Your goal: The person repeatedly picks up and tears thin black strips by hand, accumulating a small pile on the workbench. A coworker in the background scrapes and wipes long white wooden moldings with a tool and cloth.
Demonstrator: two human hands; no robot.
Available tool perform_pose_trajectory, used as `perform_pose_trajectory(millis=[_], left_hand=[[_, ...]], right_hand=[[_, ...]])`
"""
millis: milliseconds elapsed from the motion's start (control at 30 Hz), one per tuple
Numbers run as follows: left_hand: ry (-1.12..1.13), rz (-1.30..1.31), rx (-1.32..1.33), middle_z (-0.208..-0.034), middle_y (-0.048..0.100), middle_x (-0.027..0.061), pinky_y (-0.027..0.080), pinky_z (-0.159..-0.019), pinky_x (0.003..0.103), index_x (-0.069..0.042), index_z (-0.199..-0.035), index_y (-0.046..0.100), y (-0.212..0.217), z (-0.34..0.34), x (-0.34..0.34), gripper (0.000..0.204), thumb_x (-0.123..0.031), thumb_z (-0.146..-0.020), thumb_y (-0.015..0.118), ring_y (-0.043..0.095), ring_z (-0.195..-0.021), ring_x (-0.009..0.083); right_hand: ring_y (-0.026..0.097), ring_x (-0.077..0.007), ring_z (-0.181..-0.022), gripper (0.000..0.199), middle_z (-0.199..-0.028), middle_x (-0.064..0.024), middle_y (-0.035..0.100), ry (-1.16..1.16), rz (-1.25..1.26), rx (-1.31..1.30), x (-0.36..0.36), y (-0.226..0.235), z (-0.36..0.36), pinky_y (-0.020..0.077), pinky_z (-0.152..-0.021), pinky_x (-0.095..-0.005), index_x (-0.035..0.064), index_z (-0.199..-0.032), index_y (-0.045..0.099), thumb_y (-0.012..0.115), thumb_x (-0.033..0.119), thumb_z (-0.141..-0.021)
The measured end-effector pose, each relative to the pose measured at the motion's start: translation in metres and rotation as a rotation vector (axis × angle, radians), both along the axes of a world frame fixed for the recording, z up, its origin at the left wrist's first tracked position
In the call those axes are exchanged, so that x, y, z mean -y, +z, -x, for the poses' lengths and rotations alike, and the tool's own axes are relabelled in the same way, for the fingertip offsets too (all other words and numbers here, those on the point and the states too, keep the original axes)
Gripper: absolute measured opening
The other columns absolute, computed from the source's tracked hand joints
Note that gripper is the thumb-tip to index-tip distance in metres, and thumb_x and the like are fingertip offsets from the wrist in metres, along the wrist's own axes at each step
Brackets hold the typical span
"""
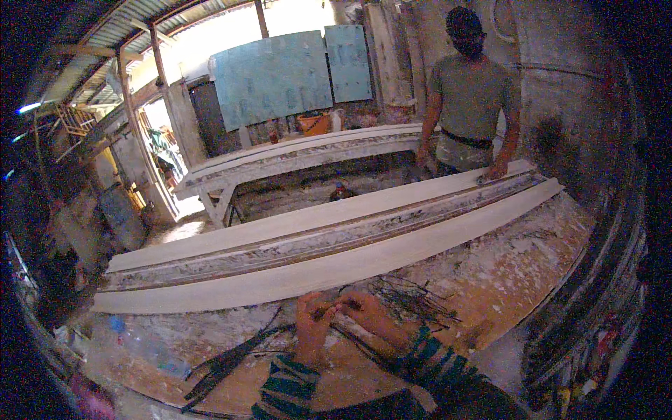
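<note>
My left hand [313, 323] and my right hand [369, 323] meet fingertip to fingertip over the near side of the worktable. Both are closed in a pinch, with dark fibre strands [358, 344] seeming to trail from between them toward me. The fingers hide the pinched part. Left of my left hand, a bundle of long dark strips [234, 360] lies on the table. To the right of my right hand spreads a loose tangle of thin dark strands [420, 301]. Just beyond my fingers runs a long pale board [280, 283].
A second pale board [294, 210] lies farther off, with a white-smeared channel [301, 245] between the two. At the far right end a person [472, 91] stands with one hand on the boards. Behind are a long bench [301, 154], an orange bucket [313, 124] and blue panels [273, 77].
</note>
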State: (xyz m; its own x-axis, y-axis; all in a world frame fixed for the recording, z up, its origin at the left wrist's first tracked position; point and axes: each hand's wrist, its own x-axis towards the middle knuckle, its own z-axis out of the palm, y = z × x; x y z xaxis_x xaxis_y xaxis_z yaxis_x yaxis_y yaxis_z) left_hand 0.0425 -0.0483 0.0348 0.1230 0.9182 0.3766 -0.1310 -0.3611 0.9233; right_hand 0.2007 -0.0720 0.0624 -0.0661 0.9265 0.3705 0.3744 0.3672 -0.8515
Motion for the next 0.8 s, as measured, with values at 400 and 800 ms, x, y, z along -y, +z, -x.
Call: perform_pose_trajectory(millis=[400,800], left_hand=[[0.113,-0.1,-0.098,-0.087,0.063,0.0061,0.05,-0.068,0.027,-0.003,-0.117,0.048,-0.009,-0.007,-0.001,0.045,-0.01,-0.079,0.071,0.061,-0.08,0.0148],[0.076,-0.222,-0.337,-0.089,0.065,0.0109,0.053,-0.071,0.033,-0.006,-0.122,0.05,0.008,-0.002,0.007,0.042,-0.007,-0.083,0.063,0.064,-0.078,0.0186]], right_hand=[[0.065,-0.0202,-0.08,0.02,-0.086,-0.0095,0.068,-0.041,0.015,0.08,0.0,-0.004,-0.005,0.0512,-0.074,-0.0333,0.0065,-0.094,0.069,0.068,0.023,-0.083],[0.063,-0.028,-0.078,0.014,-0.085,-0.0126,0.064,-0.073,-0.311,0.151,-0.003,-0.013,-0.001,0.0499,-0.068,-0.0362,0.0037,-0.088,0.063,0.066,0.016,-0.082]])
